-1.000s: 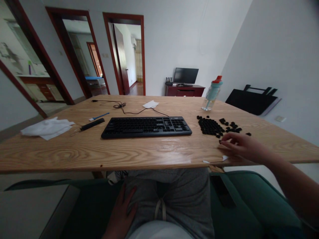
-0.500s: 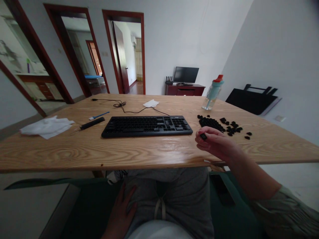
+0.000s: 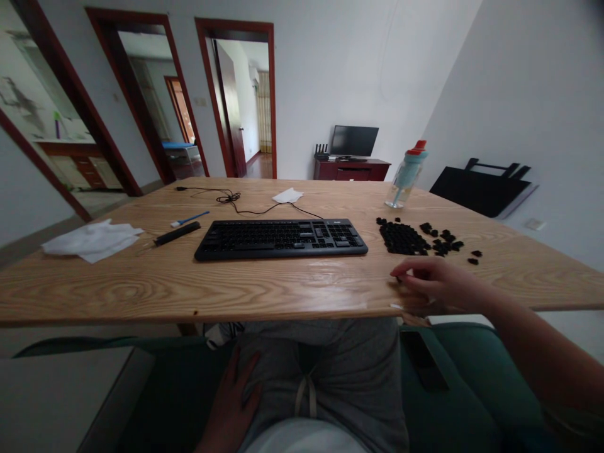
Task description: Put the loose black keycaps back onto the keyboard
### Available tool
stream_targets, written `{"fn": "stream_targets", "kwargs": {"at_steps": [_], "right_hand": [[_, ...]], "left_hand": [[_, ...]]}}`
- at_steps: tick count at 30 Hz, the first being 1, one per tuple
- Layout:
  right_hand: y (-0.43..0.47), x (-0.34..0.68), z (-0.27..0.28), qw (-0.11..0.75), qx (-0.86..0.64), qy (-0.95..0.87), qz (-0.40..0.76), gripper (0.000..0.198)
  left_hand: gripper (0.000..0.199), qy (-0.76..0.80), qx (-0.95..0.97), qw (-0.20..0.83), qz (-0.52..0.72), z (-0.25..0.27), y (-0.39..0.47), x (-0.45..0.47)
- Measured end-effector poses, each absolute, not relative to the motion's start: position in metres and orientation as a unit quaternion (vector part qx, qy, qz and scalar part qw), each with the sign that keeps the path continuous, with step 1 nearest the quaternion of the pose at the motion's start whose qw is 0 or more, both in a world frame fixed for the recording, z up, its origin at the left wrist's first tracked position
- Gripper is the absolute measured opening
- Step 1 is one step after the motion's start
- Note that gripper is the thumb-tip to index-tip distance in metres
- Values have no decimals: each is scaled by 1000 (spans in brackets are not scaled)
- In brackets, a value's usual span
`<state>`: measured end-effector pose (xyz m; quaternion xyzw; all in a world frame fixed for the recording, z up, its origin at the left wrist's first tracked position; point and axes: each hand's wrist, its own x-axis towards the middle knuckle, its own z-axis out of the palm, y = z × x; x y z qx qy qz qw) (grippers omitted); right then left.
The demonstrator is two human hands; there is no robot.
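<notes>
My right hand is low over the wooden table, right of the keyboard and near the front edge. Its thumb and fingers pinch a small black keycap, mostly covered by the fingertips. Just beyond the hand lies a tight patch of black keycaps, with several loose ones scattered to its right. The black keyboard rests flat in the middle, some of its key places looking bare. My left hand lies on my thigh with fingers spread, holding nothing.
A water bottle stands behind the keycaps. White tissue, a blue brush and a long black strip lie left of the keyboard. Its cable coils behind, near another tissue. A phone lies on the green seat.
My right hand has come down and to the right, from held up beside the keyboard to just above the tabletop, uncovering the keycap patch. My left hand stays on the thigh.
</notes>
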<state>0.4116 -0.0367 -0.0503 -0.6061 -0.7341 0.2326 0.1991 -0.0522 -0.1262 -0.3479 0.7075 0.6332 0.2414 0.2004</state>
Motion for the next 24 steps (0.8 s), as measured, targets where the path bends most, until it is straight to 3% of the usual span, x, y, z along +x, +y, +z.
{"fn": "stream_targets", "kwargs": {"at_steps": [4,10,15,18,21,24], "right_hand": [[-41,489,-56,108,-701,-694,125,32],[-33,578,-64,114,-777,-617,51,28],[-12,563,-56,85,-759,-645,-22,32],[3,543,-52,55,-744,-666,-9,39],[13,532,-49,33,-745,-666,24,35],[9,525,-45,74,-732,-676,28,26]], "left_hand": [[49,630,708,193,255,-348,-125,-51],[50,622,717,194,249,-349,-123,-49],[50,619,717,193,256,-352,-121,-49],[50,624,711,197,258,-352,-122,-49],[50,625,707,200,263,-349,-123,-50],[49,626,706,204,261,-345,-124,-51]]}}
